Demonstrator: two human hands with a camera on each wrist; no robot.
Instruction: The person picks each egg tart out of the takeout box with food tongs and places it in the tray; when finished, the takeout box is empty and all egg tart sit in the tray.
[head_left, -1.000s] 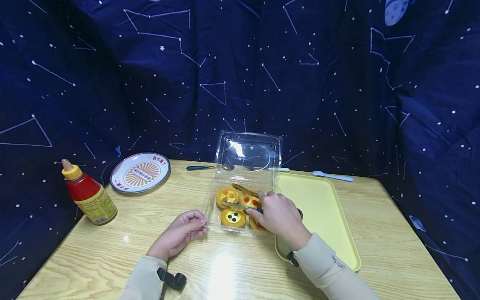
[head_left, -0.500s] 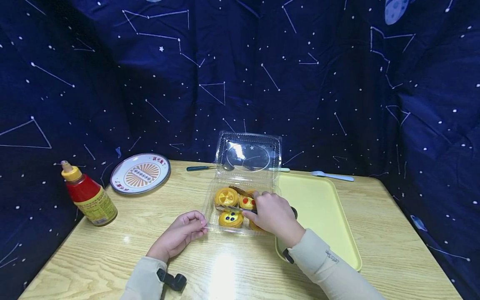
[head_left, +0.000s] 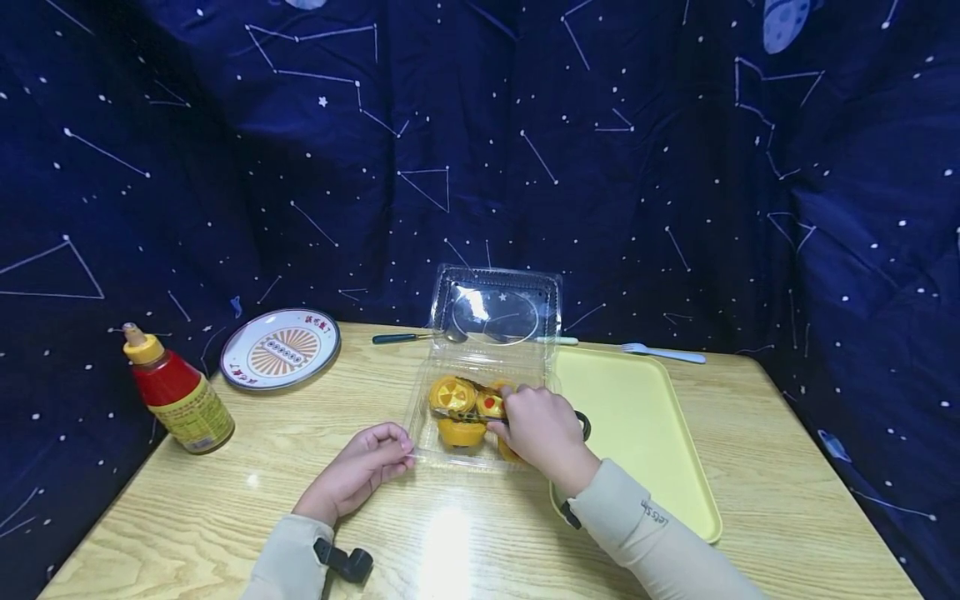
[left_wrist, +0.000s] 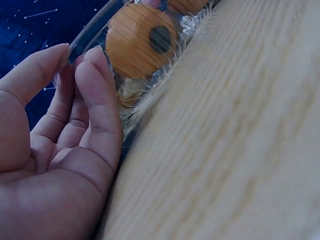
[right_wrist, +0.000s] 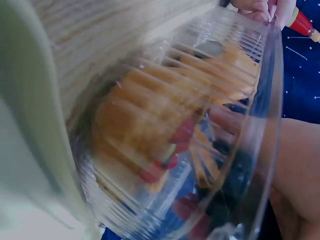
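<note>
A clear plastic clamshell box [head_left: 427, 456] stands with its lid [head_left: 551, 312] raised, holding several egg tarts. My left hand [head_left: 363, 467] pinches the box's front left corner; thumb and fingertips meet its rim in the left wrist view. My right hand [head_left: 547, 429] grips tongs [head_left: 474, 417] over the box. Their arms reach either side of the orange-topped tart [head_left: 452, 393] at the back left; whether they squeeze it I cannot tell. In front, another tart [head_left: 461, 433] is tilted, showing its side. A red-dotted tart [head_left: 490, 404] lies nearer the hand, which partly hides it.
A yellow tray [head_left: 637, 417] lies right of the box. A blue fork [head_left: 663, 353] rests behind it, and a dark-handled spoon [head_left: 397, 338] behind the box. On the left are a patterned plate [head_left: 281, 348] and a red sauce bottle [head_left: 180, 392]. A starry curtain hangs behind.
My right hand and the tongs have moved slightly left. The front left tart has tipped, so its blue-dotted top no longer faces up. My left hand has stayed at the box corner.
</note>
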